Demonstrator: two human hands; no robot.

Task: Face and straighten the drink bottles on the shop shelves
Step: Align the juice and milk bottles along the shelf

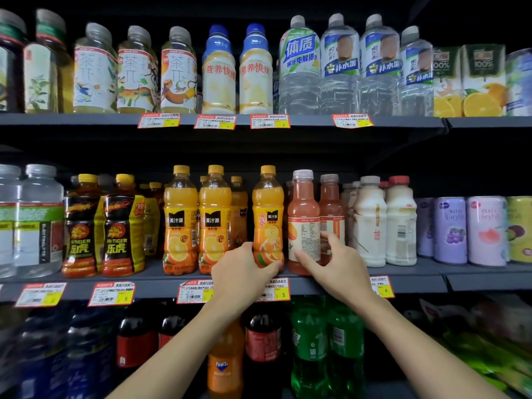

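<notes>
Left hand (244,272) fingers (272,267) wrapped tight round the base of a yellow-capped orange juice bottle (268,217), thumb up its left side. Right hand (335,264) fingers (302,259) spread on a white-capped pink juice bottle (303,223): thumb on its nutrition label, forefinger round the right side, so gripping it too. Both bottles upright at the front lip of the middle grey metal shelf (408,279), just beside each other, narrow gap between. Pink bottle shows its back label; orange one's logo is turned right of front. Left of the orange bottle there's an open slot, then two matching orange juice bottles (198,220) facing front, touching. Second pink bottle (331,208) sits behind right, then white milk-drink bottles (385,223) close by, little side room. Clear headroom above the caps under the upper shelf edge (230,120). Red-and-yellow price tags (275,289) hang on the lip under the wrists.
</notes>
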